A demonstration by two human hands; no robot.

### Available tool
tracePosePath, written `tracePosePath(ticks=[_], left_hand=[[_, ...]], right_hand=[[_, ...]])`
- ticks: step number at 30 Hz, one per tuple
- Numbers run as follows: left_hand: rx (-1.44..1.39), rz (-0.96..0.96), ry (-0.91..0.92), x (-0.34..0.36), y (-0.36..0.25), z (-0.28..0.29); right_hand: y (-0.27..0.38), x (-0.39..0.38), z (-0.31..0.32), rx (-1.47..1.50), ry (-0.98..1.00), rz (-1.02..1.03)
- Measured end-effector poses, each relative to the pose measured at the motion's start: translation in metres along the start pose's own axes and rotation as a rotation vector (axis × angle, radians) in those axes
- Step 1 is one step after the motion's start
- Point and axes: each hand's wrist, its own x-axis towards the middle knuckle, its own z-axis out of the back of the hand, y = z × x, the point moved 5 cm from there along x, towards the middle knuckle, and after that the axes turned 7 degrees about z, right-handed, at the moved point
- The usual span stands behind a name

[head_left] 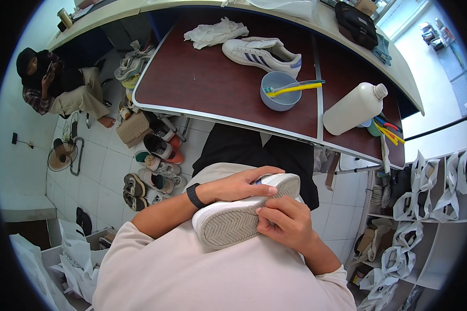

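Observation:
A white sneaker (228, 227) lies tilted in my lap, its grey zigzag-tread sole facing up toward me. My left hand (239, 185), with a black band at the wrist, is wrapped over the shoe's upper side and grips it. Pressed against the middle of the sole, my right hand (287, 222) has its fingers bent into a pinch; whatever is between them is too small or hidden to name. On the table ahead, a second white sneaker (254, 53) with dark blue stripes stands near a blue-grey bowl (280, 103). A yellow-handled brush (301, 88) rests across that bowl.
The dark red folding table (202, 83) also bears crumpled white paper (218, 32) and a white bottle (352, 111). Several shoes (158, 147) line the floor at left. A seated person (62, 83) holds a phone. White bags (417, 192) fill shelves at right.

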Motion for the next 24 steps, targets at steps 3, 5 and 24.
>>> tracePosePath(ticks=[3,5,24], left_hand=[[-0.036,0.020,0.002,0.001,0.000,-0.002],[-0.046,0.030,0.010,0.003,-0.001,-0.003],[-0.012,0.000,0.007,0.002,-0.001,-0.001]], right_hand=[[-0.004,-0.007,-0.001,0.020,0.025,-0.047],[-0.004,0.001,-0.004,0.028,-0.047,-0.007],[-0.007,-0.005,0.000,0.000,-0.060,-0.023]])
